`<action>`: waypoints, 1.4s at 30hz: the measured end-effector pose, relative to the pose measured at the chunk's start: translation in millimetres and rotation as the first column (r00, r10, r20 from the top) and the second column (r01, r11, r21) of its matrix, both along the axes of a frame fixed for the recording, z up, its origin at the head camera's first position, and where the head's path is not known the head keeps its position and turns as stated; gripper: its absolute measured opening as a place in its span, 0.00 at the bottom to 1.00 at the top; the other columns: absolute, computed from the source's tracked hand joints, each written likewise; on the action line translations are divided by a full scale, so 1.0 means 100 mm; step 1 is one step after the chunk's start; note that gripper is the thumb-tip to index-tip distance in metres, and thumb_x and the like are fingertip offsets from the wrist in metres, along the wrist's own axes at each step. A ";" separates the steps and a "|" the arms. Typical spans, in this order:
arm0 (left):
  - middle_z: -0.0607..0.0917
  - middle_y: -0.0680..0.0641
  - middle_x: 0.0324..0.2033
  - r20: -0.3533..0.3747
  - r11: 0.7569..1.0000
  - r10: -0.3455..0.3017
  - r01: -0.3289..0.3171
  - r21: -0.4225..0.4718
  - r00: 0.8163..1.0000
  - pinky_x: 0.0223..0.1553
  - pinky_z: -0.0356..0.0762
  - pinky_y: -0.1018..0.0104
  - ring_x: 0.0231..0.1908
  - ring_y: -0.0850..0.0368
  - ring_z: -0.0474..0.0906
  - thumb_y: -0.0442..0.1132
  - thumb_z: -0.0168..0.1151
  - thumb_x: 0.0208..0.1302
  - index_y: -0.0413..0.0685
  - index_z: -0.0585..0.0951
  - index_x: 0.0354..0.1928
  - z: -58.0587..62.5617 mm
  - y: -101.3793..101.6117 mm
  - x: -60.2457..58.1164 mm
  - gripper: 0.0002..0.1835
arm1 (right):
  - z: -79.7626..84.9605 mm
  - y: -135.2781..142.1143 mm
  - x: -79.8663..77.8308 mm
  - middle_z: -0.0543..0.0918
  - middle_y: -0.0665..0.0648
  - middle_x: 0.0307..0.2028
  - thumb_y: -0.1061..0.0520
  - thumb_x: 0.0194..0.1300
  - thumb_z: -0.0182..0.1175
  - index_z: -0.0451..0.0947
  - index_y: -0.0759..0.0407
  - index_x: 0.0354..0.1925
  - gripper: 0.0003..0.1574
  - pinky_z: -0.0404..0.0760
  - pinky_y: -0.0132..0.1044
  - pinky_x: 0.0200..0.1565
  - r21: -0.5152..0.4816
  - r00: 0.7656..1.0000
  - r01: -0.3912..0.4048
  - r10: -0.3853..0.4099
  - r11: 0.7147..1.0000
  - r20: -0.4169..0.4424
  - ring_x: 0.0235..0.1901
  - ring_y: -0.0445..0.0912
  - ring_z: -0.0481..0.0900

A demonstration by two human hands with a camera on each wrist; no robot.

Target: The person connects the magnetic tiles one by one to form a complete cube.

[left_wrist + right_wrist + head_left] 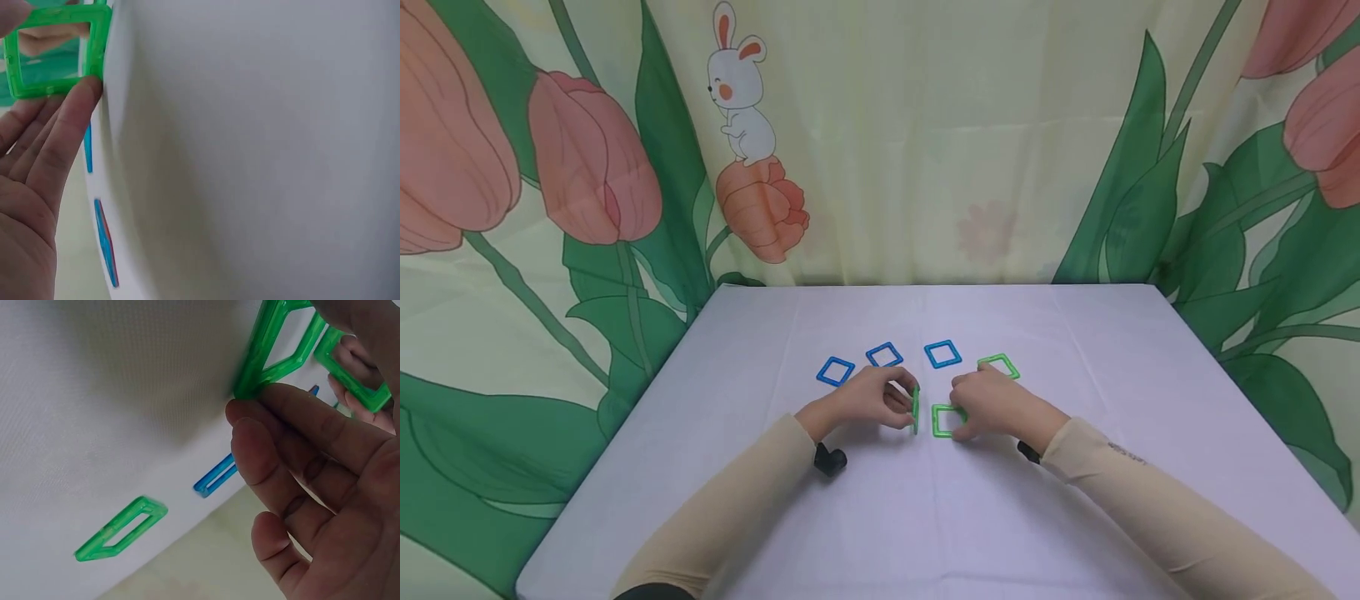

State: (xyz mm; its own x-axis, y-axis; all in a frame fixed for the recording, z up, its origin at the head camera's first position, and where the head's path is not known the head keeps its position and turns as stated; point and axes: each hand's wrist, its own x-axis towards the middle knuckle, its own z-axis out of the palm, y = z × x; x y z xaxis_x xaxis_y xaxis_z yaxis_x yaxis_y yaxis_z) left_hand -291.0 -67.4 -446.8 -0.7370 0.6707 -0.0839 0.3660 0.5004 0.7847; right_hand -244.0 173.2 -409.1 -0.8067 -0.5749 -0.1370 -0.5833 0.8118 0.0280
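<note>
In the head view my left hand (874, 395) holds a green square magnetic tile (916, 412) on edge. The left wrist view shows this hollow tile (95, 50) between thumb and fingertips. Just to the right, a second green square magnetic tile (936, 422) lies about flat on the table, pinched at its right side by my right hand (1000, 407). Thumb and index finger meet that tile (255, 353) in the right wrist view, the other fingers bent loosely. A narrow gap separates the two tiles from above.
Behind the hands, three blue square tiles (943, 367) and another green tile (1009, 363) form an arc on the white-covered table (880, 533). A curtain (910, 167) printed with tulips and a rabbit hangs along the table's back edge.
</note>
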 end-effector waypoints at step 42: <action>0.85 0.54 0.48 -0.044 0.990 -0.005 -0.001 -0.138 0.999 0.47 0.84 0.73 0.44 0.68 0.86 0.47 0.76 0.58 0.49 0.79 0.57 0.09 0.17 0.08 0.27 | -0.01 0.23 -0.26 0.88 0.46 0.41 0.45 0.73 0.62 0.89 0.52 0.49 0.17 0.76 0.53 0.55 -0.206 0.987 0.031 0.003 0.978 0.163 0.42 0.42 0.83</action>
